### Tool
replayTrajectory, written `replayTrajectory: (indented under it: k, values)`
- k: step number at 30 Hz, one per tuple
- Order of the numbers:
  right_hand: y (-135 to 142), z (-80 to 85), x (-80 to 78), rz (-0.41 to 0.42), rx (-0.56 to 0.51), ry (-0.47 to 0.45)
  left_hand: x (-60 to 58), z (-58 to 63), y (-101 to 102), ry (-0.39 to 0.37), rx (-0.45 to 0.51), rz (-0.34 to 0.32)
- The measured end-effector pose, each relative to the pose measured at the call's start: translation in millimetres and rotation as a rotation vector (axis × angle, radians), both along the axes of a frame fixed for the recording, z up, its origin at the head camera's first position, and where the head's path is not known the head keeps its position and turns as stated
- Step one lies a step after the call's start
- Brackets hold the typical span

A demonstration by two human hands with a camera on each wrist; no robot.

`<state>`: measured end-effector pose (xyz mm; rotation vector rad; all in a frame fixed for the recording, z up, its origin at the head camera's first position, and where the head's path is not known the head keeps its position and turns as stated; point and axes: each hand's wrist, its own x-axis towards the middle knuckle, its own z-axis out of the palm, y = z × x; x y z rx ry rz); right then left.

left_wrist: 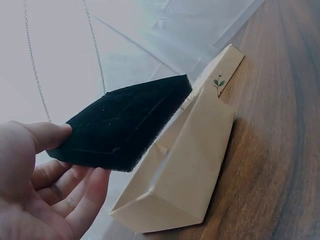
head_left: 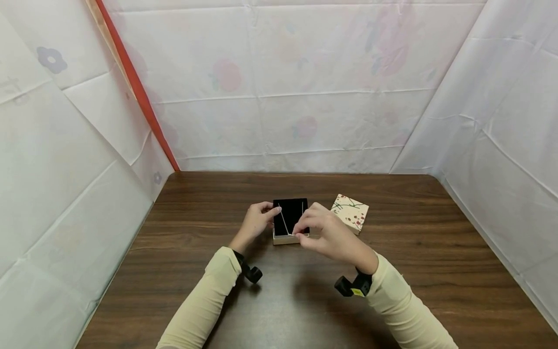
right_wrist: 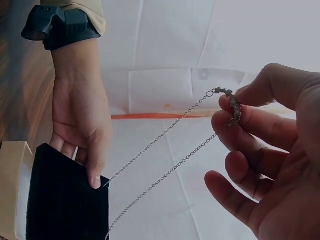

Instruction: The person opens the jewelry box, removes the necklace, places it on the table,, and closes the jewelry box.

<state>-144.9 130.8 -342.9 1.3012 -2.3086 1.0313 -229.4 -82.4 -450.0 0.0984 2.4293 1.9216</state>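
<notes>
A black velvety insert pad [head_left: 290,215] is raised above a cream cardboard box base [left_wrist: 185,185]. My left hand [head_left: 256,222] grips the pad's left edge, thumb on top and fingers beneath. From the pad, two strands of a thin silver necklace [right_wrist: 185,160] stretch up to my right hand [right_wrist: 272,135]. Its thumb and index finger pinch the necklace's small curved pendant [right_wrist: 234,106], partly hidden by the fingertips. Both strands look taut, and their far ends disappear at the pad's edge.
The box lid [head_left: 350,212], cream with red flowers and green stems, lies on the dark wooden table [head_left: 209,213] right of the base. White printed sheets [head_left: 283,87] enclose the table at the back and sides. Black wrist cameras [head_left: 350,285] sit on both wrists.
</notes>
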Motion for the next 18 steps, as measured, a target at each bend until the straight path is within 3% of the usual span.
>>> replayTrajectory:
  k: [6, 12, 18]
  values:
    - [0.6, 3.2, 1.0, -0.018, -0.01, -0.035, 1.5, 0.2, -0.5, 0.025, 0.005, 0.013]
    - [0.7, 7.0, 1.9, -0.02, 0.07, -0.044, 3.1, 2.6, -1.9, 0.028, 0.01, 0.056]
    - [0.8, 7.3, 2.1, -0.022, 0.167, 0.035, 3.3, 3.4, -3.0, 0.036, -0.009, 0.088]
